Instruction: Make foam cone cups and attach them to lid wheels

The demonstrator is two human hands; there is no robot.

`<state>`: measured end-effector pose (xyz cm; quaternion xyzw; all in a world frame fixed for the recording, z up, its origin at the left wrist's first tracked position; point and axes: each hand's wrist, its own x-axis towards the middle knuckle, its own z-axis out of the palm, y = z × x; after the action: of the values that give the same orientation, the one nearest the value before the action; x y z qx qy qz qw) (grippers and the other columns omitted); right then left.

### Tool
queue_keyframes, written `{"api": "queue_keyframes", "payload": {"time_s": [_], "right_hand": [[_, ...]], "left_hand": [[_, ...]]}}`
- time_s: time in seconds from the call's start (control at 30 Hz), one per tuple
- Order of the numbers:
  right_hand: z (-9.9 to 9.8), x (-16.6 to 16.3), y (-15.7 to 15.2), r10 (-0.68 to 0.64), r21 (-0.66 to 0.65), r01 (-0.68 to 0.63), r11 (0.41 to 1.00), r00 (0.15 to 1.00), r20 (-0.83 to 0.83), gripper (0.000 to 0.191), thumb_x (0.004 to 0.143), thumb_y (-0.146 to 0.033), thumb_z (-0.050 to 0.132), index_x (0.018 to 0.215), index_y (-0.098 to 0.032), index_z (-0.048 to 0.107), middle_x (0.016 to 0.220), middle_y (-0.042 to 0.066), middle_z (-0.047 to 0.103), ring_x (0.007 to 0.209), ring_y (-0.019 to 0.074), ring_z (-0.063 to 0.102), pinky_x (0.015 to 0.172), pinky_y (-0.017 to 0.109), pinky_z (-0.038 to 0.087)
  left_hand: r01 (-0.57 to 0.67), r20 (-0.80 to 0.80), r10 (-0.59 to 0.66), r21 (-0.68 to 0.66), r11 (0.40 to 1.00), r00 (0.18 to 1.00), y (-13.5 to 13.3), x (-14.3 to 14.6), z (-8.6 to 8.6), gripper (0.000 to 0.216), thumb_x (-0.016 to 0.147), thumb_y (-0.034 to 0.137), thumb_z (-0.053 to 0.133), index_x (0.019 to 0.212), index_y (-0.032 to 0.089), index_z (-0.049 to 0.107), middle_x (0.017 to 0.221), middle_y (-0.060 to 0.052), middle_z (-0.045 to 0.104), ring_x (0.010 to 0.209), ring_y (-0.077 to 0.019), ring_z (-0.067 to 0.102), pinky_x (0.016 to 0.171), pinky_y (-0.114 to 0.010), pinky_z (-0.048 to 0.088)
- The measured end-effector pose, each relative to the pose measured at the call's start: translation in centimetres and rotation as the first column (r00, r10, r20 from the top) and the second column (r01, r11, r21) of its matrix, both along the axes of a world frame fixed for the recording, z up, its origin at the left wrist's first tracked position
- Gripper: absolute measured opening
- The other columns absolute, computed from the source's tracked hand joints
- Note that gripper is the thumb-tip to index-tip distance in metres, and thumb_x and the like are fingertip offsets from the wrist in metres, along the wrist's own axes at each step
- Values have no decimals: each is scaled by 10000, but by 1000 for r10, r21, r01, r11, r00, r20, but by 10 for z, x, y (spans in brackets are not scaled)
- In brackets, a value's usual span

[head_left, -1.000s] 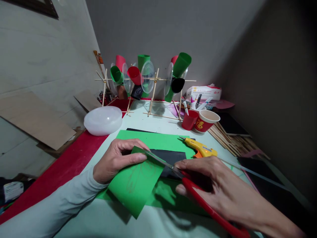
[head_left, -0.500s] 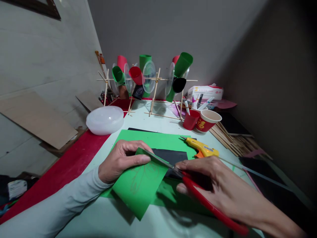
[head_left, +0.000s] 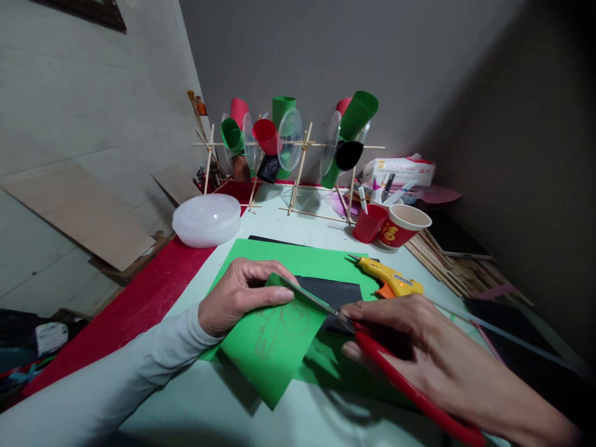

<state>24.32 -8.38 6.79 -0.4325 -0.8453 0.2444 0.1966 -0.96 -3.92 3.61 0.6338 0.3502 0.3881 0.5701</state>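
Note:
Pinched between the thumb and fingers of my left hand (head_left: 249, 295) is a piece of green paper (head_left: 277, 351) with a faint pencil-like drawing on it. My right hand (head_left: 414, 347) grips red-handled scissors (head_left: 400, 379). Their blades lie along the paper's upper edge, and the tips reach close to my left fingers. Below my hands, a larger green sheet (head_left: 251, 249) rests on the table, with a black piece (head_left: 330, 288) on top of it. Just beyond my right hand lies a yellow glue gun (head_left: 391, 278).
A stick frame (head_left: 300, 167) carrying clear discs and coloured paper tubes stands at the back. A white translucent bowl (head_left: 207, 220) is at the left. To the right are a red paper cup (head_left: 404, 226), a red pen holder (head_left: 370, 223) and wooden sticks (head_left: 447, 267).
The whole view has shifted slightly, so things sit a little farther right. My hands keep the same hold on paper and scissors, with the blades still along the edge.

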Motion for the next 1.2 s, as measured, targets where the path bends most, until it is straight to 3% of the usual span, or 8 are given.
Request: {"api": "queue_keyframes", "payload": {"time_s": [0.17, 0.43, 0.67, 0.9, 1.07, 1.2], "right_hand": [[-4, 0, 1, -31, -80, 35, 996, 998, 51, 245, 907, -475, 628, 960, -270, 751, 873, 15, 784, 722, 215, 714, 540, 286, 502], [-5, -1, -1, -6, -26, 8, 1000, 997, 76, 180, 920, -362, 602, 891, -260, 748, 884, 17, 782, 743, 203, 717, 573, 277, 502], [-6, -5, 0, -46, -70, 50, 996, 997, 62, 252, 917, -462, 603, 872, -246, 724, 833, 12, 760, 699, 188, 672, 605, 285, 505], [-7, -6, 1, -13, -100, 23, 995, 996, 91, 168, 911, -328, 578, 847, -226, 695, 723, -3, 695, 615, 163, 580, 574, 278, 451], [-6, -6, 0, -10, -124, 21, 992, 996, 84, 204, 927, -321, 534, 808, -215, 661, 669, -7, 648, 575, 148, 511, 531, 268, 401], [-7, -6, 1, -4, -141, 15, 990, 997, 79, 203, 933, -344, 540, 839, -220, 670, 722, -2, 677, 615, 158, 550, 571, 278, 425]], "left_hand": [[16, -48, -15, 14, 1000, 999, -1, 2, 1, 94, 771, 221, 747, 809, 152, 796, 815, -7, 718, 757, -115, 603, 700, -214, 433], [7, -56, -8, -16, 1000, 998, -1, 4, 1, 117, 758, 245, 751, 790, 137, 781, 767, 3, 683, 695, -103, 556, 647, -227, 402], [33, -64, -35, -37, 999, 997, -1, 4, 1, 149, 742, 258, 755, 800, 121, 770, 748, -8, 665, 708, -124, 562, 662, -237, 409], [55, -63, -58, -39, 998, 996, -1, 3, 0, 158, 744, 268, 762, 798, 120, 775, 769, -24, 672, 712, -138, 569, 663, -249, 418], [52, -80, -56, -53, 997, 995, -1, 4, 0, 184, 735, 284, 768, 804, 113, 771, 751, -25, 663, 697, -137, 556, 649, -248, 409], [48, -51, -54, -104, 993, 997, -2, 5, -1, 209, 722, 296, 775, 806, 105, 762, 730, -24, 651, 675, -131, 544, 629, -242, 401]]}}
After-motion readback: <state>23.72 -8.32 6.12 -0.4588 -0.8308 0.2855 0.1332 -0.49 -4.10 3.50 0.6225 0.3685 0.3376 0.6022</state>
